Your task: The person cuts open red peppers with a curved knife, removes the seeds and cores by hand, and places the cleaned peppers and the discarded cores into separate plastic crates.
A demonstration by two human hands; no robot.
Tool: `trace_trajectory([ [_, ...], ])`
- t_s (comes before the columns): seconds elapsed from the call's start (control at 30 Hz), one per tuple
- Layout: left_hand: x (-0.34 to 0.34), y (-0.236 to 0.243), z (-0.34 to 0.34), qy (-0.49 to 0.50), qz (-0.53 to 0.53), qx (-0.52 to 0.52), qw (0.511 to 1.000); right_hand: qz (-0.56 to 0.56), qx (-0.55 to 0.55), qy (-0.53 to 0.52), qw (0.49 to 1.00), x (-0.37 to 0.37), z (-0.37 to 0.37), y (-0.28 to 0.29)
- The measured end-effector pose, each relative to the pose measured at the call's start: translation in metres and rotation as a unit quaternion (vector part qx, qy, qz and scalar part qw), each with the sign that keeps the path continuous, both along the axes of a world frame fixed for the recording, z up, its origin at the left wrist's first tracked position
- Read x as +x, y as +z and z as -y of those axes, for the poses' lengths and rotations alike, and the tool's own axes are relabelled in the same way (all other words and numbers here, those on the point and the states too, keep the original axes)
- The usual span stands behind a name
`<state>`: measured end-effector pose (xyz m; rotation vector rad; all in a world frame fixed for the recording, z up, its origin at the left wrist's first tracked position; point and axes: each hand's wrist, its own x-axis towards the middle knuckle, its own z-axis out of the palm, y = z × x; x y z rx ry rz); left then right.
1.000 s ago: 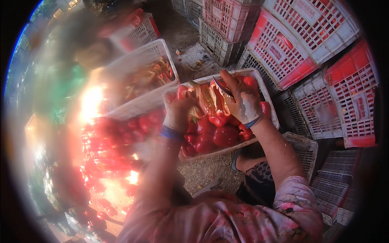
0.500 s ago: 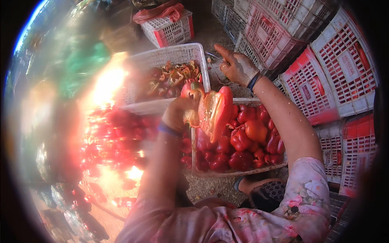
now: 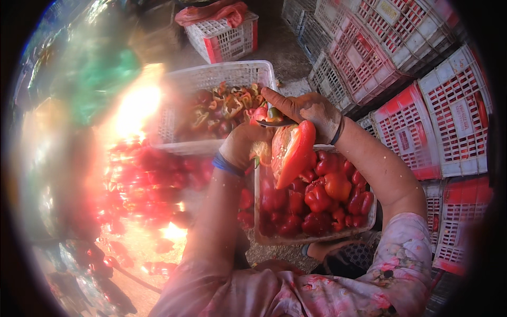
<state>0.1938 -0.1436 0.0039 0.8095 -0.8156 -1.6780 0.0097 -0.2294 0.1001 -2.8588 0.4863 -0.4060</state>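
My left hand (image 3: 240, 143), with a blue band at its wrist, grips a red bell pepper (image 3: 297, 156) that is cut open, its pale inside and seeds showing. My right hand (image 3: 317, 112), in a soiled glove, is closed around a knife; the dark blade (image 3: 277, 123) lies across the top of the pepper, and the handle is hidden in the palm. Beneath both hands is a crate (image 3: 257, 211) of whole red peppers (image 3: 317, 198). Just beyond my left hand stands a white crate (image 3: 268, 71) holding cut pepper pieces and cores (image 3: 229, 103).
Stacked crates (image 3: 364, 63) rise on the right, some with red peppers inside. At the far side stands a white and red crate (image 3: 227, 45) with a red net or cloth (image 3: 216, 13) on top. Left, strong glare blurs a heap of red peppers (image 3: 142, 179).
My right hand has come down and left toward the pepper, bringing the blade onto it. The pepper, still in my left hand, has turned and shifted slightly right. The whole view has shifted a little.
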Motion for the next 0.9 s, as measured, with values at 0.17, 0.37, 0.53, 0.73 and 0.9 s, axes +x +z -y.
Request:
trace_trajectory([
  [0.17, 0.008, -0.005, 0.011, 0.017, 0.040, -0.050, 0.998, -0.029, -0.065, 0.034, 0.997, 0.020, 0.034, -0.013],
  [0.37, 0.013, 0.007, 0.008, 0.036, 0.241, -0.210, 0.947, -0.117, 0.117, -0.123, 0.979, 0.053, 0.089, -0.100],
  [0.53, 0.020, 0.026, -0.001, 0.110, 0.430, -0.218, 0.869, 0.147, 0.611, -0.393, 0.671, 0.047, 0.117, -0.167],
  [0.73, 0.015, 0.024, -0.004, 0.244, 0.246, -0.130, 0.929, 0.222, 0.369, -0.336, 0.837, 0.018, 0.102, -0.118],
  [0.9, 0.008, 0.023, -0.015, 0.206, 0.286, -0.145, 0.925, 0.281, -0.013, -0.338, 0.898, -0.018, -0.007, -0.059],
])
